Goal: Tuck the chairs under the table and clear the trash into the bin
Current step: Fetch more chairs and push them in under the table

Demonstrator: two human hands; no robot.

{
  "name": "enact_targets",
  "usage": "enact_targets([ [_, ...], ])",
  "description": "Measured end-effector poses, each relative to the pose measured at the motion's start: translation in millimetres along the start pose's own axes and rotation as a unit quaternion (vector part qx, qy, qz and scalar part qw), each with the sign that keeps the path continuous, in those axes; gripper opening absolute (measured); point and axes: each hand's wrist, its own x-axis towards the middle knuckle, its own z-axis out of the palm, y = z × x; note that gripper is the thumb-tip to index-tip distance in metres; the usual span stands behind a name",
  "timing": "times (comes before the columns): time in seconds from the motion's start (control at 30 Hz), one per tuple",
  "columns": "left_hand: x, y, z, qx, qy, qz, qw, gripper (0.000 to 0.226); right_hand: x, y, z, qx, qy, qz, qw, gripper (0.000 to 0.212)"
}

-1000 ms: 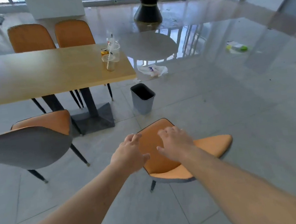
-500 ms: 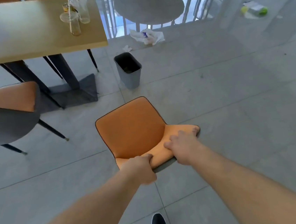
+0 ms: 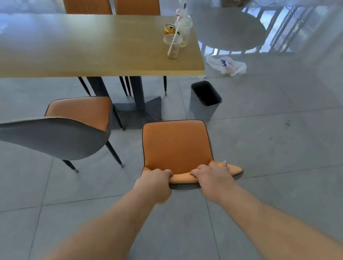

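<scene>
My left hand (image 3: 156,184) and right hand (image 3: 212,177) have fingers (image 3: 196,172) clenched over the chair (image 3: 176,148) back's top edge. The chair's seat points straight ahead at the counter (image 3: 86,52)'s near edge, beside the bin (image 3: 204,101).

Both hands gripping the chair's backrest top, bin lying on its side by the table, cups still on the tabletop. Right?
One error: the bin stands upright, mouth open upward, beside the table. The head view shows it. The rest holds: left hand and right hand grip the chair backrest top, cups on the tabletop.
</scene>
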Motion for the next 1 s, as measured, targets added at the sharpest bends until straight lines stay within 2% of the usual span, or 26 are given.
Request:
enact_targets([
  [0.17, 27, -128, -63, -0.008, 0.033, 0.017, 0.999, 0.031, 82, -99, -48, 0.017, 0.007, 0.018, 1.000, 0.053],
  [0.3, 59, -195, -108, -0.023, 0.041, 0.023, 0.999, 0.038, 141, -144, -81, 0.024, 0.007, 0.023, 0.999, 0.053],
  [0.47, 97, -221, -150, -0.035, 0.049, 0.034, 0.998, 0.040, 201, -147, -105, 0.017, 0.010, 0.026, 0.999, 0.046],
  [0.63, 122, -230, -173, -0.073, 0.090, 0.031, 0.993, 0.044, 243, -138, -123, 0.000, 0.035, 0.037, 0.999, 0.037],
  [0.73, 114, -244, -176, -0.053, 0.098, 0.032, 0.993, 0.051, 246, -132, -129, -0.027, 0.006, 0.051, 0.998, 0.032],
  [0.77, 108, -253, -174, -0.032, 0.102, 0.025, 0.994, 0.054, 243, -132, -129, -0.031, -0.002, 0.050, 0.998, 0.031],
  [0.9, 76, -308, -173, 0.013, 0.143, -0.053, 0.988, 0.062, 236, -170, -133, 0.000, -0.010, -0.007, 1.000, 0.052],
  [1.0, 59, -354, -175, 0.037, 0.182, -0.100, 0.977, 0.046, 249, -214, -133, 0.007, 0.017, -0.045, 0.999, 0.039],
])
